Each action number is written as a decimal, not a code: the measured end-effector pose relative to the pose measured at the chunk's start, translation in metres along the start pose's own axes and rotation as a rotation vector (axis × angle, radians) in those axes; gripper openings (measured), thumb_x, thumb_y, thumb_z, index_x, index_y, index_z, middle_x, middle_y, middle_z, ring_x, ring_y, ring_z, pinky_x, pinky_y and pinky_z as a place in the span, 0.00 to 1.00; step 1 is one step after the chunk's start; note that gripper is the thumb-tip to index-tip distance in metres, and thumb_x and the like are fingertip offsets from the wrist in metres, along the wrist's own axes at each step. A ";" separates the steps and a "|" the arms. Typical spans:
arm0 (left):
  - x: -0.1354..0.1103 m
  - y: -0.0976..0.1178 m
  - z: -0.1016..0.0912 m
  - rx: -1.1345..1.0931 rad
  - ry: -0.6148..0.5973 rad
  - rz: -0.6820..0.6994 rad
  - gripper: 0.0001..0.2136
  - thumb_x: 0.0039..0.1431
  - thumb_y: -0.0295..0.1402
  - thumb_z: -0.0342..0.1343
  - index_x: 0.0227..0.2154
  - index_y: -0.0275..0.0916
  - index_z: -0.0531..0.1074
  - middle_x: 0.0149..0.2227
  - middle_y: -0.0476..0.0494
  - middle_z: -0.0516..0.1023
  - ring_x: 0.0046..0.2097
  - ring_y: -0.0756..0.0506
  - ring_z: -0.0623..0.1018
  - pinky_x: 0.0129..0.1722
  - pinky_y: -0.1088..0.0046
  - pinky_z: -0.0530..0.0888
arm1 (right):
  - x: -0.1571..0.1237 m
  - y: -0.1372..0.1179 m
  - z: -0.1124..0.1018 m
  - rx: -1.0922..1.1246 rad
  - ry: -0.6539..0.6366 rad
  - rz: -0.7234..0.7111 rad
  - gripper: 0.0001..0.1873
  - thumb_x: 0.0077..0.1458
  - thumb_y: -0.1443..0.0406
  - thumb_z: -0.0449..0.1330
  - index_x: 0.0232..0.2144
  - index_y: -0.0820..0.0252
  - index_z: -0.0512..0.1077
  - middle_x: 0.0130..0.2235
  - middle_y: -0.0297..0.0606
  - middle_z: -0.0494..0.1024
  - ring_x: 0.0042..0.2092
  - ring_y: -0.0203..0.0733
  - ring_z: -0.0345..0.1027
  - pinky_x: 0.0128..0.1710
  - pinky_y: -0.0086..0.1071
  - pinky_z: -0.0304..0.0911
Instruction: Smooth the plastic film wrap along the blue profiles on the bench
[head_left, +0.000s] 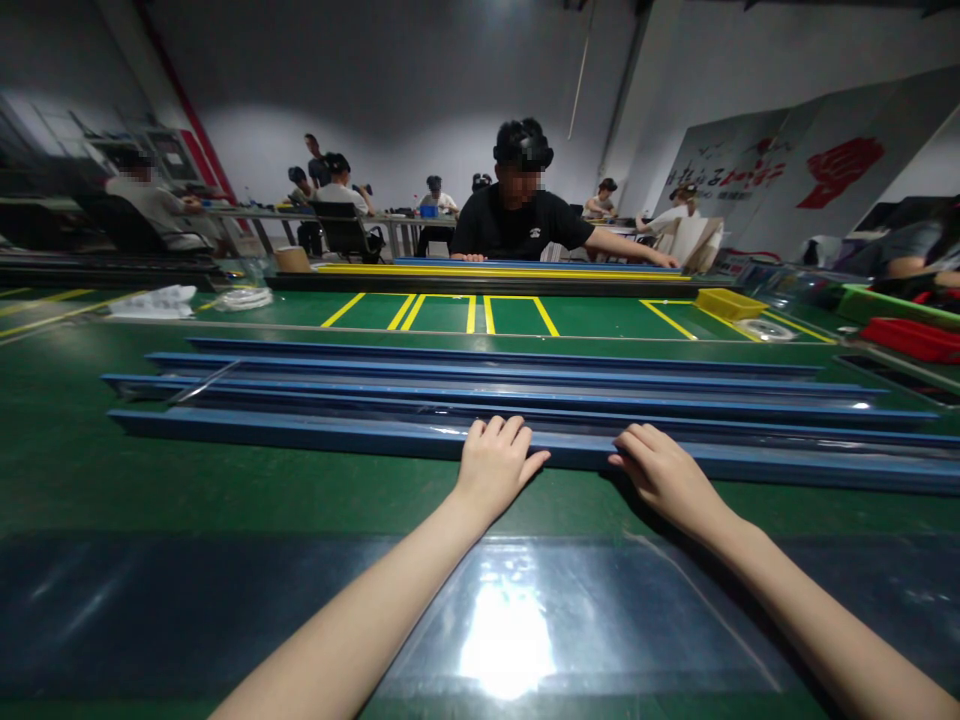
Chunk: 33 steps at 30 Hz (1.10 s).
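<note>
Several long blue channel strips lie side by side across the green table. The nearest blue channel strip [300, 434] has a raised front wall and clear plastic along its inside. My left hand [495, 468] curls its fingers over that front wall, thumb on the near side. A short way to the right, my right hand [667, 475] grips the same wall with bent fingers. Behind it lie the other blue channel strips [525, 383], and a thin clear strip [206, 382] crosses their left ends. Under my forearms a wide clear plastic sheet [420, 630] reflects a bright light.
Across the green table [262, 490], a person in black [525, 220] sits behind yellow and black strips [480, 280]. A yellow tray [727, 304], a red tray [911, 340] and a phone-like dark slab [896, 378] lie right. A white coil [244, 299] lies left.
</note>
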<state>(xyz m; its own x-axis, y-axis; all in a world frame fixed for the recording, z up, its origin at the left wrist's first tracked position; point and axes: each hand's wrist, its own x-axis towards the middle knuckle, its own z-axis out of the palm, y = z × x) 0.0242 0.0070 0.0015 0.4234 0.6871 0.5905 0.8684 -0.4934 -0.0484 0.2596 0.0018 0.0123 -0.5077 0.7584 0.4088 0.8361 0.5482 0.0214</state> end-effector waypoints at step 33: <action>0.001 0.001 -0.002 0.006 0.000 -0.054 0.15 0.55 0.45 0.49 0.27 0.37 0.66 0.28 0.47 0.71 0.32 0.46 0.69 0.32 0.69 0.57 | 0.000 0.001 -0.001 -0.006 -0.009 -0.001 0.10 0.59 0.62 0.45 0.28 0.59 0.61 0.30 0.40 0.65 0.33 0.41 0.56 0.31 0.33 0.52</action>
<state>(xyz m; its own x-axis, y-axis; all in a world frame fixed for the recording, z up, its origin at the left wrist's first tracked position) 0.0256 0.0063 0.0035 0.3755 0.7130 0.5921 0.8916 -0.4523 -0.0208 0.2609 0.0019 0.0126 -0.5107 0.7610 0.4001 0.8366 0.5471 0.0275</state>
